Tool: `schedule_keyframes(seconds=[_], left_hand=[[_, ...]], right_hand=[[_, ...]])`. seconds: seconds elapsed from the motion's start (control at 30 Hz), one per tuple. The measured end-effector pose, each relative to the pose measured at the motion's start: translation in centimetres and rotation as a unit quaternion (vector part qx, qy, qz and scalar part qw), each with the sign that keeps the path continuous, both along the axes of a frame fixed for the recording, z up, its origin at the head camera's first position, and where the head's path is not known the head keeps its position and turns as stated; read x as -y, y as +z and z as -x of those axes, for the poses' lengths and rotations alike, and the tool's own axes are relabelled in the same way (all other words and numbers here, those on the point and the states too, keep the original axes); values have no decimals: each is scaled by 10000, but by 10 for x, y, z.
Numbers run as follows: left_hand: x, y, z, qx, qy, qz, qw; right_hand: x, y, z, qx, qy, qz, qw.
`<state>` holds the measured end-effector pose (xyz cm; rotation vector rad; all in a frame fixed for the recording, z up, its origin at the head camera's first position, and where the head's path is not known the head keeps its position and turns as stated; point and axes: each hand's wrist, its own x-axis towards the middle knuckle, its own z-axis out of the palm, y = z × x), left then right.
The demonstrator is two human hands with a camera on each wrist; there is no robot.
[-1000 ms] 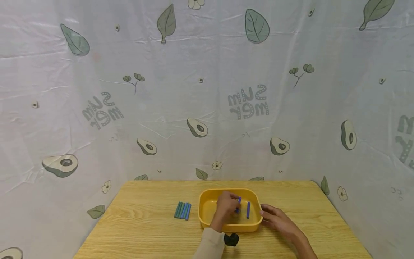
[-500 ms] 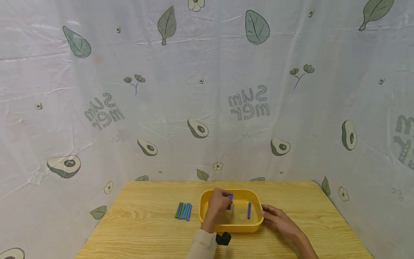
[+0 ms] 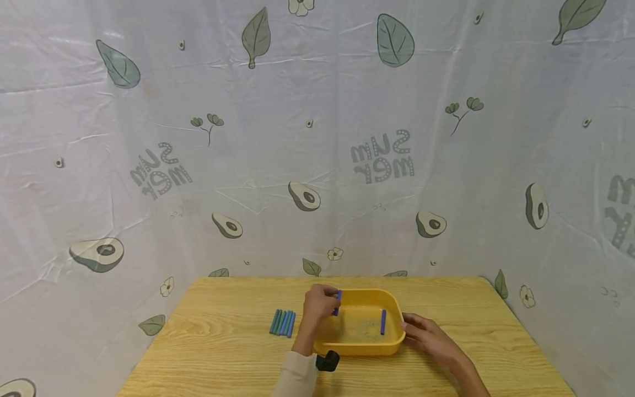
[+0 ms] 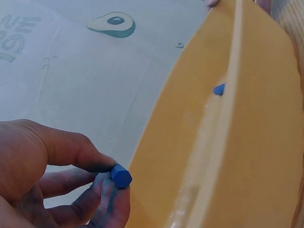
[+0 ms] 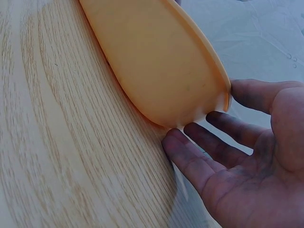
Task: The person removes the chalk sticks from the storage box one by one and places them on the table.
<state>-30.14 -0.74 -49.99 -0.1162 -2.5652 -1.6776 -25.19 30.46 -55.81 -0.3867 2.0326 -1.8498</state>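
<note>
In the head view my left hand (image 3: 319, 302) is over the left end of the yellow plastic box (image 3: 362, 349). It pinches a blue chalk stick (image 4: 121, 176) between thumb and fingertips; the six-sided end shows in the left wrist view. Smudges mark the fingers. Another blue chalk stick (image 3: 383, 322) lies in the box toward its right side. My right hand (image 3: 428, 334) rests against the box's right end. In the right wrist view its spread fingertips (image 5: 175, 137) touch the outer wall, the thumb at the rim.
Several green and blue chalk sticks (image 3: 282, 323) lie side by side on the wooden table (image 3: 218, 353), left of the box. Specks of residue spot the box floor. A pale printed sheet (image 3: 317, 154) hangs behind and at both sides.
My left hand has moved left and slightly up from the middle of the box toward its left rim, carrying the blue chalk stick. The right hand has stayed at the box's end.
</note>
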Motion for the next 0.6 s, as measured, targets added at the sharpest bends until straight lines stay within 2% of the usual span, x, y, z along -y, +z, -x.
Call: schedule_keyframes(seconds=[0.3, 0.6], left_hand=[[27, 1, 2, -41, 180, -92, 9998], [54, 2, 4, 28, 579, 91, 9983]], right_hand=[[1, 1, 0, -59, 20, 49, 10000], [0, -2, 0, -77, -4, 18, 10000]])
